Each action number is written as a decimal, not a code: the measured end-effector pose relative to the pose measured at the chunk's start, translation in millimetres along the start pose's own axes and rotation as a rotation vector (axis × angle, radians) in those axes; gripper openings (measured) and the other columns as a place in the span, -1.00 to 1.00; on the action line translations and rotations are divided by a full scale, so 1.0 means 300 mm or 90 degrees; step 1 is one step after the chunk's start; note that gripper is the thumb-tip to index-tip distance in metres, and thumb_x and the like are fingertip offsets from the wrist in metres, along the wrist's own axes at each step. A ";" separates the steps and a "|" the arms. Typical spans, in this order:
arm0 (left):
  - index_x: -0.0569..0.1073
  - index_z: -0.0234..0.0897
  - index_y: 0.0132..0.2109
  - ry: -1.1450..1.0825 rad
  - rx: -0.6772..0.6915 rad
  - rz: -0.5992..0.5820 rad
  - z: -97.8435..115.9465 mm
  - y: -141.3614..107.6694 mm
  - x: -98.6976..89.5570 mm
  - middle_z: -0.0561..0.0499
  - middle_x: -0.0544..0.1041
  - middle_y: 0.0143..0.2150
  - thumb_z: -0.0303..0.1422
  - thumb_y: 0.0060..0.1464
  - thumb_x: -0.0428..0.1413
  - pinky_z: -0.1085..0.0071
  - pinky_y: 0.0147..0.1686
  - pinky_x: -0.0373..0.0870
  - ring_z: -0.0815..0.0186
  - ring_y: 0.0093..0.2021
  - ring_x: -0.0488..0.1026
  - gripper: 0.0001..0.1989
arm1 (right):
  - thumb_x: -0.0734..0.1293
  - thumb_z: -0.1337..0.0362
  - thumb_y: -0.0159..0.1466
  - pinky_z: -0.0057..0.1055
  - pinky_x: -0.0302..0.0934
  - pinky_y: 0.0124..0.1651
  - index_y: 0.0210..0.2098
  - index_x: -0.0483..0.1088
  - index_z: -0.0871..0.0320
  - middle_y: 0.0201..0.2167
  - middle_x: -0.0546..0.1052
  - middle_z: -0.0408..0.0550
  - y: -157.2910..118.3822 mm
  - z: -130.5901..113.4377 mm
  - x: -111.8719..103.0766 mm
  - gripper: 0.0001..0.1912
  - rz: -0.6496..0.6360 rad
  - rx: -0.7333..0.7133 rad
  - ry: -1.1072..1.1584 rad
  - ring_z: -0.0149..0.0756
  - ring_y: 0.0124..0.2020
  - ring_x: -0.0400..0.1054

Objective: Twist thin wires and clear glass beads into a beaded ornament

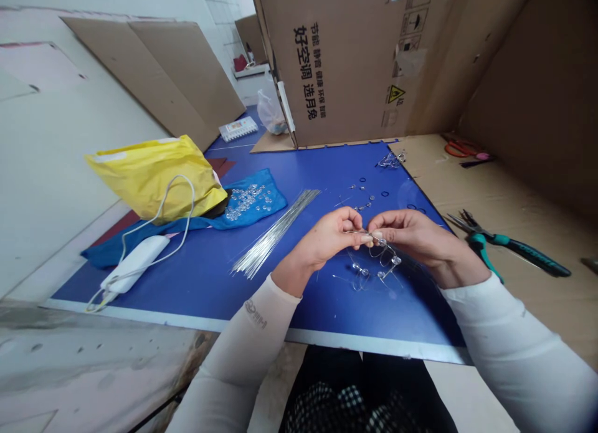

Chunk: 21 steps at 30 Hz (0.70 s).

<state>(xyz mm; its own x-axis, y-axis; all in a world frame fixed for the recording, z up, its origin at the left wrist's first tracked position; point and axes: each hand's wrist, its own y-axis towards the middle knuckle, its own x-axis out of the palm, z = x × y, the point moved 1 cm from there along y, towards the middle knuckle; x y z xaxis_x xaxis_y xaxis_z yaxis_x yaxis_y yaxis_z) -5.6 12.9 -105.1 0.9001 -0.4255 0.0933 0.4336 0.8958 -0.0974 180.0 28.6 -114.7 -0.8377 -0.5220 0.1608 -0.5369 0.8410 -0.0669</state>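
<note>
My left hand and my right hand meet above the blue table, thumbs and forefingers pinched close together. Between their fingertips is thin wire, part of a chain of clear beads joined by wire that hangs below my right hand. Where exactly the wire passes under the fingers is hidden. To the left of my left hand lies a fanned bundle of straight silvery wires. Just beyond the hands are a few more wired beads and several small dark rings.
Pliers with green-black handles and red-handled scissors lie on cardboard at right. Loose clear beads rest on blue cloth beside a yellow bag. A white power strip sits at left. A large cardboard box stands behind.
</note>
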 end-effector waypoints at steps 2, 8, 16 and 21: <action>0.31 -0.30 -0.28 0.002 -0.001 0.001 0.002 0.001 -0.001 0.12 0.47 -0.47 -0.39 -0.10 0.32 0.45 -0.37 0.26 0.47 -0.45 0.37 -0.67 | 0.61 0.11 -0.03 -0.36 0.16 -0.28 -0.47 0.58 0.17 -0.51 0.52 -0.12 -0.002 0.001 0.004 -0.71 0.002 -0.014 -0.011 -0.38 -0.45 0.31; 0.32 -0.30 -0.28 0.011 0.012 0.002 0.003 0.000 -0.007 0.12 0.46 -0.45 -0.41 -0.07 0.30 0.45 -0.35 0.27 0.48 -0.44 0.37 -0.71 | 0.55 0.23 0.02 -0.40 0.11 -0.33 -0.45 0.54 0.18 -0.51 0.49 -0.14 -0.009 0.005 0.014 -0.81 0.040 -0.039 -0.062 -0.41 -0.46 0.26; 0.43 -0.35 -0.23 0.066 0.024 0.008 0.009 -0.004 -0.006 0.06 0.49 -0.41 -0.47 -0.04 0.27 0.46 -0.35 0.30 0.45 -0.40 0.40 -0.79 | 0.51 0.21 0.02 -0.43 0.04 -0.39 -0.45 0.50 0.17 -0.54 0.45 -0.18 -0.010 -0.006 0.010 -0.82 0.045 0.001 -0.143 -0.45 -0.50 0.21; 0.45 -0.35 -0.23 0.104 0.037 0.024 0.014 -0.008 -0.003 0.04 0.52 -0.38 -0.49 -0.03 0.25 0.45 -0.31 0.32 0.44 -0.36 0.42 -0.82 | 0.52 0.17 0.05 -0.41 0.08 -0.34 -0.43 0.52 0.17 -0.50 0.48 -0.16 -0.009 -0.004 -0.003 -0.79 0.028 -0.002 -0.140 -0.42 -0.47 0.24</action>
<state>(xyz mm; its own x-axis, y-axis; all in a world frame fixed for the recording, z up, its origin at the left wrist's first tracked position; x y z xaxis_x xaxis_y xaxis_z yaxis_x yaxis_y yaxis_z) -7.6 11.5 -100.8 0.9129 -0.4019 -0.0721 0.4000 0.9157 -0.0392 182.2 27.0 -113.3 -0.8620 -0.5032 -0.0608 -0.4996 0.8638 -0.0657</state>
